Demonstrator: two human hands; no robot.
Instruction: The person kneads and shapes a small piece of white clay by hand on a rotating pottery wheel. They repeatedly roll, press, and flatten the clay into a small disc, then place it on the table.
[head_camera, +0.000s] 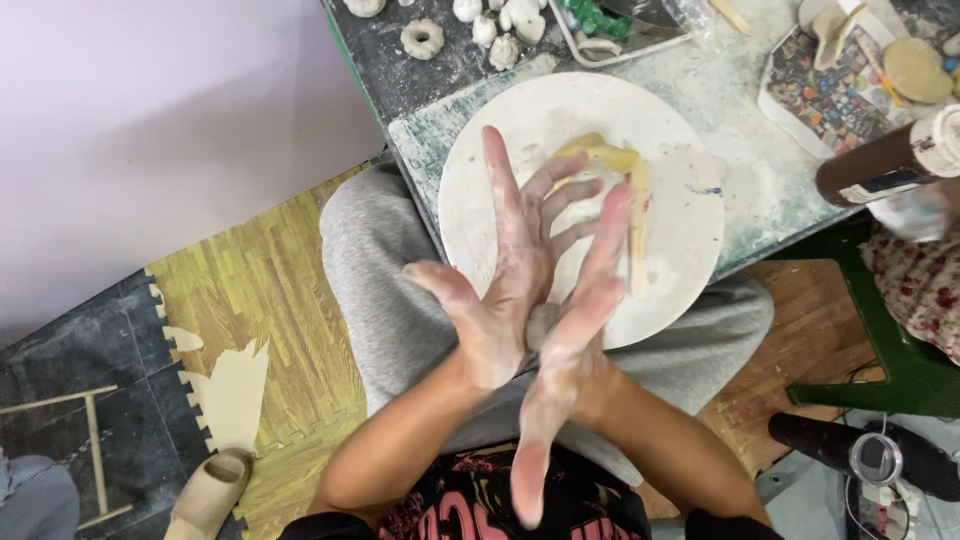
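My left hand (500, 290) and my right hand (580, 330) are pressed palm to palm above my lap, fingers stretched out. A small grey clay lump (541, 322) shows between the palms. The right hand is blurred by motion. Both hands are dusted with pale clay. Just beyond them a round white board (500, 110) lies on the table edge. On it rest a yellowish sponge piece (603, 154) and a wooden stick tool (638, 235).
Small clay figures (422, 38) stand on the dark table at the back, beside a tray (600, 45) of green bits. A brown roll (880, 165) and a patterned board (830, 95) lie right. A green stool (900, 370) and a beige slipper (205, 495) are on the floor.
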